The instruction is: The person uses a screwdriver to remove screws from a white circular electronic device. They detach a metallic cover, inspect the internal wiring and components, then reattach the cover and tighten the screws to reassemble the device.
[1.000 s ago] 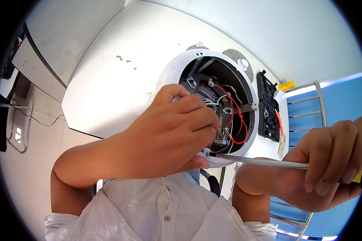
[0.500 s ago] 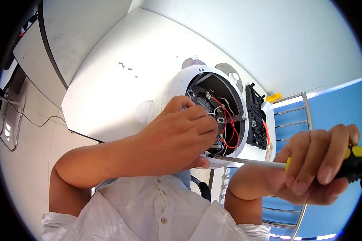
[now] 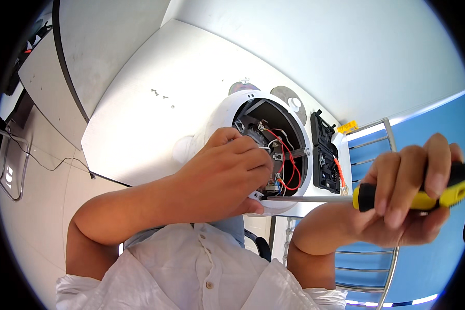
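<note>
A white, rounded appliance body (image 3: 223, 118) lies on its side, its open end showing a dark cavity with red and white wires (image 3: 296, 168). My left hand (image 3: 225, 173) is closed over the near side of the opening, with the thumb at the rim; its curled fingertips are partly hidden. In my right hand (image 3: 405, 194) is a screwdriver (image 3: 320, 199) with a yellow and black handle, the fingers wrapped loosely around it. Its long metal shaft runs leftward, and the tip meets the appliance's near rim beside my left thumb.
The white table (image 3: 191, 59) carries loose screws (image 3: 154, 92) at the left. Behind the appliance lie a round grey plate (image 3: 281, 97) and a darker disc (image 3: 238, 88). A black tool case (image 3: 325, 163) lies open to the right, near a metal-railed chair (image 3: 392, 137).
The screwdriver handle has risen and turned, showing more yellow, while its tip stays at the rim. My left hand keeps its hold; the whole view has shifted slightly.
</note>
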### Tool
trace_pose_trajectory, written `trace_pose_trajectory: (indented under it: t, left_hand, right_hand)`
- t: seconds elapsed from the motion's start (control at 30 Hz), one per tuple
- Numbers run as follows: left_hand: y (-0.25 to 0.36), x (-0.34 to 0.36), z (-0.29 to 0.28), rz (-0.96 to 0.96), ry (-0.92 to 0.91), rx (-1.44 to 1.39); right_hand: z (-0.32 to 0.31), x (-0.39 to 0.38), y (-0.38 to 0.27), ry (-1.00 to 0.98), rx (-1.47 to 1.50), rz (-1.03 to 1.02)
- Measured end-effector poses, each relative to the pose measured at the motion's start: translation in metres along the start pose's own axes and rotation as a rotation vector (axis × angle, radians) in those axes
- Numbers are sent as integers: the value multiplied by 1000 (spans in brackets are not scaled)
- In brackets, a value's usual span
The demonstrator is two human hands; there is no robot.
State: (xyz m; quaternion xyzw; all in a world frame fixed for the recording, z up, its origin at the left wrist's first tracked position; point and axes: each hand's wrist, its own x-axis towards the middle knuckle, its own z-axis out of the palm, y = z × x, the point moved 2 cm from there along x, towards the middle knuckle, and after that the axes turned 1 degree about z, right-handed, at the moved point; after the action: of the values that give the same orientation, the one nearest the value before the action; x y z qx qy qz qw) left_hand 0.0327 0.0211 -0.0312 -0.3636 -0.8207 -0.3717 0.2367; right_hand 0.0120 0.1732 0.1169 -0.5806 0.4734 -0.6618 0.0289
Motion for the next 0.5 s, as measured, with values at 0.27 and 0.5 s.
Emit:
trace_pose_trajectory:
  t: [0.27, 0.5]
  left_hand:
    - [2, 1, -2, -18, 21, 13]
    - [2, 0, -1, -14, 19, 29]
  right_hand:
    - [0, 2, -5, 89, -22, -73]
    - [6, 5, -7, 140, 0, -69]
